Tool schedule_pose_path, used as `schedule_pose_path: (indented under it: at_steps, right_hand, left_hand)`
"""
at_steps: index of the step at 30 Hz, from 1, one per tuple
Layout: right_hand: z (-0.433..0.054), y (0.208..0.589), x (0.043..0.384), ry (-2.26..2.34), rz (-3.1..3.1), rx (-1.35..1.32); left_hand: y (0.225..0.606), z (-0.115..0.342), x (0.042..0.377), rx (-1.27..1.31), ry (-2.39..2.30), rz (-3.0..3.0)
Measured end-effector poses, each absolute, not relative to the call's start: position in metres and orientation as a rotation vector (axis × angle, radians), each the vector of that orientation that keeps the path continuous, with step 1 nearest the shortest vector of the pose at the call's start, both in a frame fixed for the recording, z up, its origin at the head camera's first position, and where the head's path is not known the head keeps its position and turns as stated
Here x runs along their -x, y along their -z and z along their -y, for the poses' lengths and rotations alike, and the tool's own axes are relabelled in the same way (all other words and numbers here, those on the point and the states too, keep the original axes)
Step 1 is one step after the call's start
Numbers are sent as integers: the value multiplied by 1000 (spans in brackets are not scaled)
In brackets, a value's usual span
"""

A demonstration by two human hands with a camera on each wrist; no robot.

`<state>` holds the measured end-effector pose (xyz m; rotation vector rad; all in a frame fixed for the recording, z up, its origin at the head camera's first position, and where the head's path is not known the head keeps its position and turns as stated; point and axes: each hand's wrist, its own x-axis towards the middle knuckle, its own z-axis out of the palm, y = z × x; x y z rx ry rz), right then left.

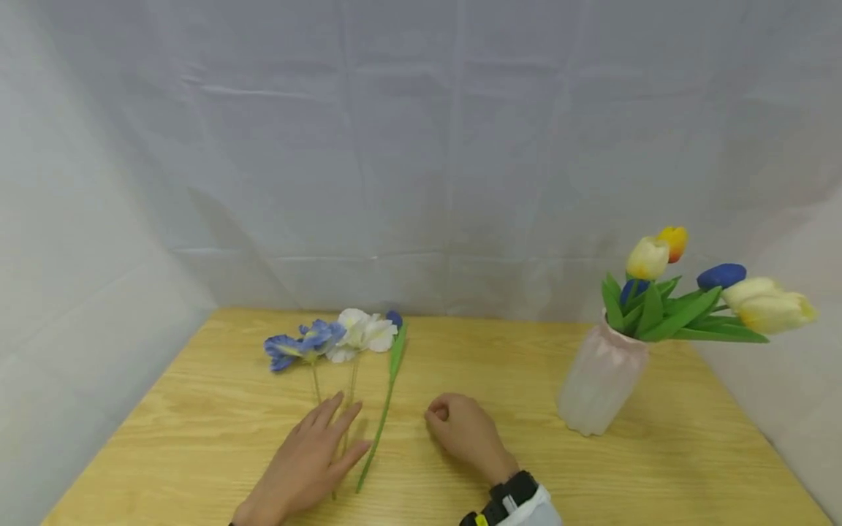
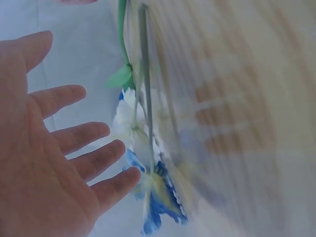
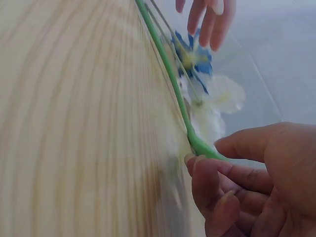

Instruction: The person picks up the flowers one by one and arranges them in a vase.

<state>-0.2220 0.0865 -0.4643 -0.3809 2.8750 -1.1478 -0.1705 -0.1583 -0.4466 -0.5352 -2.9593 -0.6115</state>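
My left hand (image 1: 299,464), fingers spread, hovers over the lower stems of the blue flowers (image 1: 321,334) and white flowers (image 1: 358,330). In the left wrist view its palm (image 2: 49,153) faces the stems with nothing held. A single blue tulip (image 1: 397,352) with a green leaf lies just right of them, its stem pointing toward me. Right of that stem, my right hand (image 1: 468,432) is low at the table, fingers loosely curled and holding nothing. The right wrist view shows the green stem (image 3: 173,79) passing behind its fingertips, an overlap in that view only.
At the right, a pinkish-white ribbed vase (image 1: 601,383) holds several tulips (image 1: 647,259) in white, yellow-orange and blue, some leaning out rightward. The wooden table (image 1: 500,365) ends at a grey cloth backdrop (image 1: 421,168). A black band (image 1: 520,488) circles the right wrist.
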Motion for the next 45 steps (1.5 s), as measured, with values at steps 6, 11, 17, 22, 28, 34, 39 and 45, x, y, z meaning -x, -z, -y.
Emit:
schedule_pose_path:
  at_steps: [6, 11, 17, 22, 28, 34, 39, 45]
  right_hand:
    - [-58, 465, 227, 1149, -2881, 394]
    - [-42, 469, 230, 1213, -2829, 372]
    - [-26, 471, 234, 1270, -2813, 365]
    - [-17, 473, 240, 1268, -2873, 350]
    - [-24, 476, 247, 1448, -2643, 274]
    - [-43, 469, 242, 1492, -2568, 258]
    - [-64, 456, 237, 1571, -2549, 267]
    - [-87, 440, 233, 1610, -2562, 346]
  left_hand:
    - [446, 170, 167, 475, 605, 2975]
    - [447, 178, 163, 427, 591, 3003]
    - [443, 185, 160, 403, 577, 3009]
    - [441, 184, 159, 383, 588, 3023]
    - [440, 183, 159, 369, 574, 3034]
    - [443, 177, 160, 383, 581, 3012]
    - [446, 167, 163, 425, 630, 3011]
    - [447, 156, 167, 521, 601, 2941]
